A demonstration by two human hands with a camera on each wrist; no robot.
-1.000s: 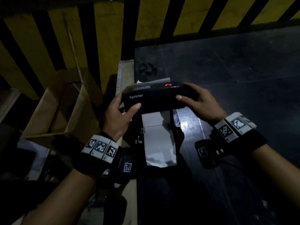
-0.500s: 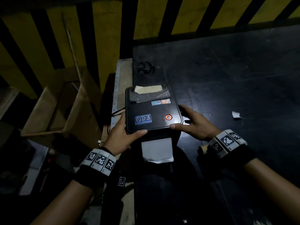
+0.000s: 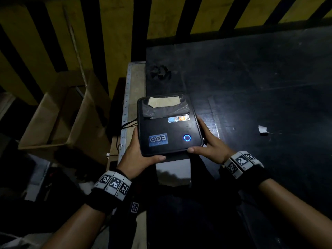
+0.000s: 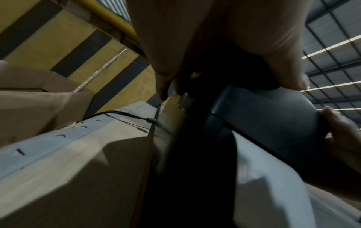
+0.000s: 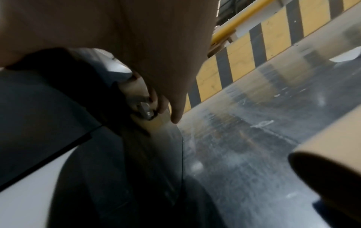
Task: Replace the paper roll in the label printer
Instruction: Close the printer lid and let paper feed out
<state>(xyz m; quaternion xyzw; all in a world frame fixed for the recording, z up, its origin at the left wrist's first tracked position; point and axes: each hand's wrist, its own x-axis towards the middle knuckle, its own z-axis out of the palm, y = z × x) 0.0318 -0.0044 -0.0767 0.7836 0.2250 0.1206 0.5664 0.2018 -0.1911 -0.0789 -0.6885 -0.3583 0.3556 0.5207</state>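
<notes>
- My left hand [image 3: 135, 155] clasps the printer [image 3: 168, 128] at its 7 o'clock corner, thumb along the front edge.
- My right hand [image 3: 210, 146] holds the 4 o'clock corner likewise.
- The printer sits on the dark table [image 3: 260, 83], lid down, paper [image 3: 173, 170] hanging out at 6 o'clock.

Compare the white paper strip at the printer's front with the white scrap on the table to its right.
The paper strip is wide, rectangular and hangs from the label printer; the scrap is small, ragged and lies loose on the table. The strip sits between both hands; the scrap lies apart from them. Both are white paper.
</notes>
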